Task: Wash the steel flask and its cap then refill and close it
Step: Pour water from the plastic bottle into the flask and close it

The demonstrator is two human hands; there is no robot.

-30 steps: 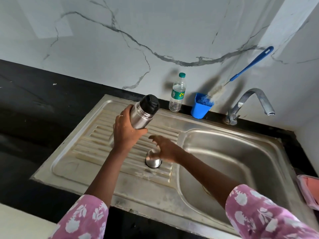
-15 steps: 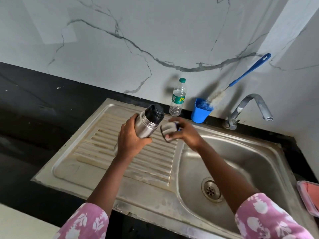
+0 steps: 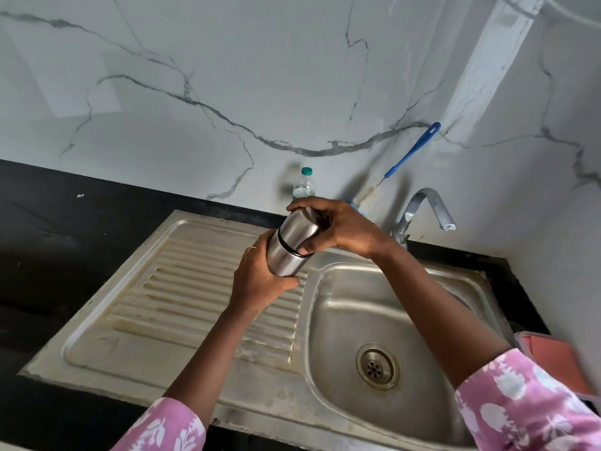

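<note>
Head camera looks down at a steel sink set in a black counter; the steel flask is held in the air above the ribbed drainboard, close to the edge of the basin, and it is tilted with its top leaning away and to the right. Left hand grips the lower body of the flask, fingers wrapped around it; right hand is curled over the steel cap, which sits on the top of the flask, with a dark ring showing between cap and body. Behind the hands a water bottle with a green lid stands at the marble wall; a blue brush handle leans on the wall; the tap stands at the back of the basin; a pink container lies at the right edge.
</note>
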